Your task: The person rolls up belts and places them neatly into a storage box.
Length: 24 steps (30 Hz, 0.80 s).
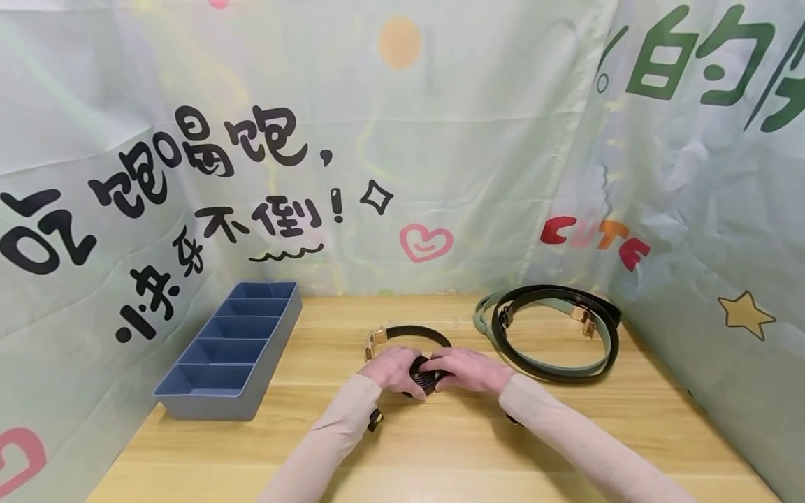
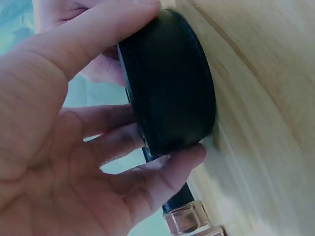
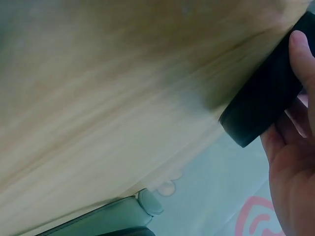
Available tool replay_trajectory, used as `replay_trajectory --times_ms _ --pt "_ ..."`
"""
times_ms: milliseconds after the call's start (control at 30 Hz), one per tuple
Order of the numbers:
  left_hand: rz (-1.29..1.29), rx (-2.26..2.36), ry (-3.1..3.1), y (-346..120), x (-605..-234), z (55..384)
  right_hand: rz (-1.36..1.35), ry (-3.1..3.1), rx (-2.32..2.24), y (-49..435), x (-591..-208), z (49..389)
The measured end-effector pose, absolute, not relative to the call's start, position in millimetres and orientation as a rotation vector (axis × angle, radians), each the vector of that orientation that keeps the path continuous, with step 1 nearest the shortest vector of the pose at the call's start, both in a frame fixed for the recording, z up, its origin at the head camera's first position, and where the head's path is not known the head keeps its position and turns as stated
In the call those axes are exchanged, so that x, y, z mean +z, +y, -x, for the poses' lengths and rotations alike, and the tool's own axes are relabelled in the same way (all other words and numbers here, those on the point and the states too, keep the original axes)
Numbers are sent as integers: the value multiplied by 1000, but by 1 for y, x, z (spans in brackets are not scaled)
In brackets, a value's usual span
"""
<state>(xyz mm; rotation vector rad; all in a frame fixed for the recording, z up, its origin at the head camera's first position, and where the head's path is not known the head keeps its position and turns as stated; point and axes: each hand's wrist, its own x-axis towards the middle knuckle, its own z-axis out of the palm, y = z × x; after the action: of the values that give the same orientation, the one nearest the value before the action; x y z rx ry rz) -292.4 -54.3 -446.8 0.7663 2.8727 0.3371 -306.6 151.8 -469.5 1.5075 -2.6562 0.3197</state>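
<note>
A black belt [image 1: 425, 378] is partly rolled into a tight coil on the wooden table, between both hands. Its loose end [image 1: 415, 330] curves behind the hands to a gold-coloured buckle [image 1: 379, 335] on the left. My left hand [image 1: 395, 369] grips the coil from the left; in the left wrist view the thumb and fingers curve round the belt's broad outer face [image 2: 170, 83]. From the right, my right hand [image 1: 472, 372] holds the same coil, its thumb pressed on the strap [image 3: 266, 93] in the right wrist view.
A blue-grey tray [image 1: 267, 374] with several compartments stands at the left. Looped at the back right lie a black belt [image 1: 553, 377] and a pale green belt [image 1: 483, 314], with gold-coloured buckles. Printed cloth [image 1: 490, 175] encloses the table at the back and sides.
</note>
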Motion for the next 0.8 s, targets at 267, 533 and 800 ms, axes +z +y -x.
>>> replay_trajectory --times_ms 267,533,800 --pt "-683 341 2943 -50 -448 291 -1455 -2613 325 149 -470 305" --pt "-733 329 2960 -52 -454 293 -1477 -2611 354 152 -473 306" --pt "-835 627 2701 -73 -450 304 -1501 -2612 364 150 -472 305"
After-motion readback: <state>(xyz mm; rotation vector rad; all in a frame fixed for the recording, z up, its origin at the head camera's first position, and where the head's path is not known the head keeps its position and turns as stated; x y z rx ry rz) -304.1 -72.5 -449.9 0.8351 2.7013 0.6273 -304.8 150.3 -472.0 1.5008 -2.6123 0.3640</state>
